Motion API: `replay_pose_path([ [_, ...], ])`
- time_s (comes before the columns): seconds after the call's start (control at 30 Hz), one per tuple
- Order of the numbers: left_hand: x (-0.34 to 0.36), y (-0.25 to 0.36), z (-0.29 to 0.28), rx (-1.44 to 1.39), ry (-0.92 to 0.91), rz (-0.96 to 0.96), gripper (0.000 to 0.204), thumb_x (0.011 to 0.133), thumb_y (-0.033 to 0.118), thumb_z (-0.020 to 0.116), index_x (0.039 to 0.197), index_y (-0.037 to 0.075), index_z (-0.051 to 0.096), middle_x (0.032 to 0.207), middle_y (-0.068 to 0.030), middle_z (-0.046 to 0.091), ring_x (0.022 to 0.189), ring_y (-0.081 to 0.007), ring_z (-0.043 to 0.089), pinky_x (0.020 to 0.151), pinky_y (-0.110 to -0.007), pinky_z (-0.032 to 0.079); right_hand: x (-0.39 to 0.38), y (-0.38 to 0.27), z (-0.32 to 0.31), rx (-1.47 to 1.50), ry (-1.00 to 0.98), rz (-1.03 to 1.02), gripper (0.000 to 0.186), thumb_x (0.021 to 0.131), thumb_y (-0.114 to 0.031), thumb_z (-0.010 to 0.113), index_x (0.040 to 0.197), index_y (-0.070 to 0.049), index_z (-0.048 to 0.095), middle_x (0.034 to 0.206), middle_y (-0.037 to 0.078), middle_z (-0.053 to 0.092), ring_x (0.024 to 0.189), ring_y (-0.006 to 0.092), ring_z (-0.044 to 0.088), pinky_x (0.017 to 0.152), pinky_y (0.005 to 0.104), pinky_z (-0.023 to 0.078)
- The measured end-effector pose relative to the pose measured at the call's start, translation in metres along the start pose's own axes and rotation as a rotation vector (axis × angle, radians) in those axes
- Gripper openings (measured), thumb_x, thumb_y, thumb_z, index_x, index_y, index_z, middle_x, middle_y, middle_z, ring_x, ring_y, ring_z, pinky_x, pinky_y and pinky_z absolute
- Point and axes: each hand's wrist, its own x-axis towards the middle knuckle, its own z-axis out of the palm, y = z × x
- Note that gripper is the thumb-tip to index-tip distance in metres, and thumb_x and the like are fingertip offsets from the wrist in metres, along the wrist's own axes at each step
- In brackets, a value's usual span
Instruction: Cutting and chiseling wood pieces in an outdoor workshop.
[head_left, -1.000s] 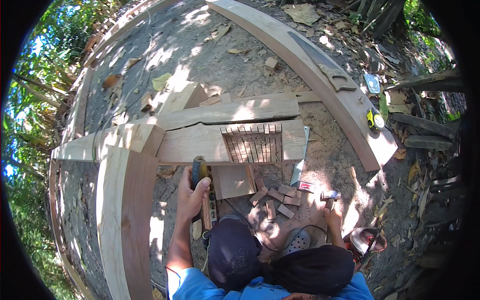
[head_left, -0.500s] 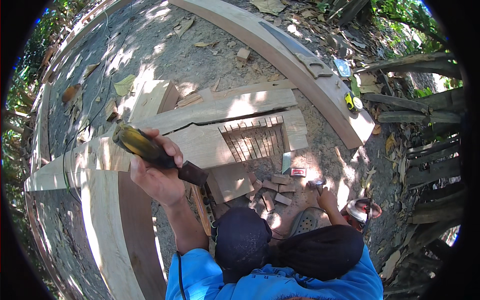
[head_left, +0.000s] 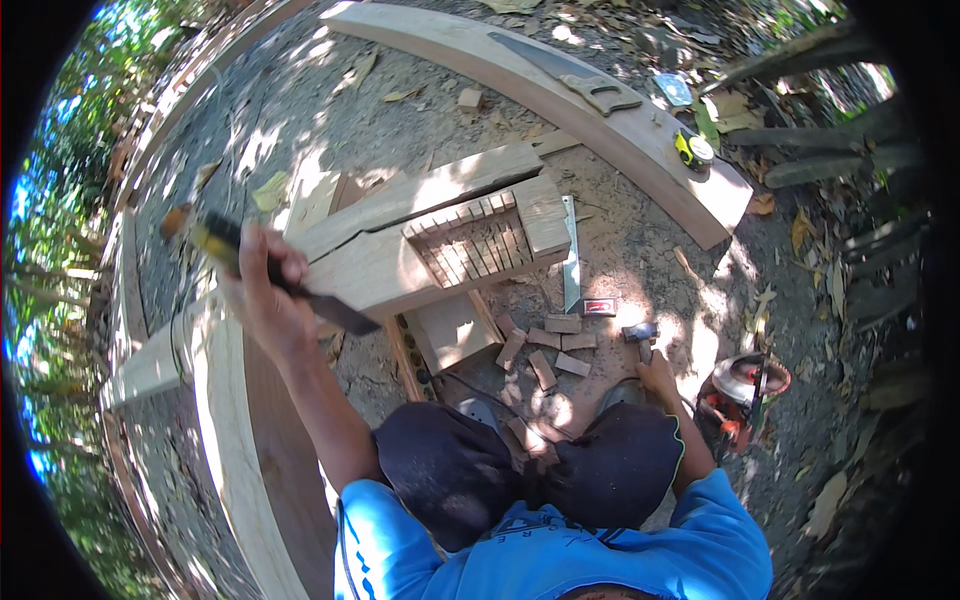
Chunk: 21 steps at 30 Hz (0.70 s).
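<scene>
My left hand (head_left: 262, 295) is closed round the yellow and black handle of a wide chisel (head_left: 345, 313), raised over the left part of a thick timber beam (head_left: 365, 272). The chisel's dark flat blade slants down to the right; its handle end is blurred. Toward the beam's right end is a recess (head_left: 470, 248) crossed by several parallel saw cuts, with thin wood slices standing between them. At the right, low over the ground, my right hand (head_left: 657, 378) grips a hammer (head_left: 640, 332) by its handle, its metal head pointing away from me.
Several small wood blocks (head_left: 545, 340) and a small red box (head_left: 600, 307) lie before my feet. A metal square (head_left: 571, 265) shows beside the beam's end. A circular saw (head_left: 745, 390) sits at right. A handsaw (head_left: 600, 95) and tape measure (head_left: 693, 150) rest on a curved timber (head_left: 660, 165).
The view has shifted, and my knees appear farther apart. My left hand with the chisel appears farther left and higher. More of the metal square shows beside the beam's end.
</scene>
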Motion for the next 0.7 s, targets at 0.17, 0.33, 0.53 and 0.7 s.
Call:
replay_pose_path([
  [0.17,0.008,0.01,0.046,-0.166,-0.076,-0.047,0.038,0.101,0.031,0.054,0.121,-0.002,0.052,0.086,-0.0062,0.058,0.073,-0.0136,0.057,0.068,-0.027,0.047,0.009,0.012,0.003,-0.057,0.004,-0.062,0.054,0.085,-0.037,0.064,0.117,0.005,0.053,0.111,0.034,0.063,0.109,0.0475,0.061,0.093,0.0519,0.046],
  [0.33,0.009,-0.011,0.087,-0.093,-0.324,-0.018,0.029,0.099,0.027,0.061,0.117,0.006,0.054,0.087,-0.0037,0.061,0.066,-0.0089,0.058,0.058,-0.024,0.048,0.012,0.016,-0.008,-0.076,-0.028,-0.105,0.055,0.086,-0.036,0.064,0.12,0.006,0.052,0.11,0.035,0.064,0.108,0.0476,0.062,0.094,0.0528,0.047],
  [0.53,-0.04,0.006,0.154,0.266,-1.031,0.055,0.037,0.088,0.018,0.065,0.121,0.005,0.053,0.1,-0.0072,0.062,0.084,-0.0189,0.064,0.073,-0.035,0.053,0.006,0.004,-0.025,-0.12,-0.065,-0.078,0.053,0.086,-0.036,0.065,0.121,0.003,0.053,0.113,0.031,0.065,0.111,0.0452,0.062,0.094,0.0529,0.048],
  [0.7,-0.121,-0.002,0.188,0.375,-1.892,0.249,0.045,0.09,0.037,0.068,0.126,0.017,0.051,0.104,-0.0119,0.064,0.091,-0.0319,0.068,0.075,-0.046,0.054,0.009,0.007,-0.029,-0.292,-0.116,-0.031,0.054,0.085,-0.036,0.066,0.123,-0.001,0.052,0.114,0.028,0.066,0.113,0.0442,0.062,0.095,0.0524,0.048],
])
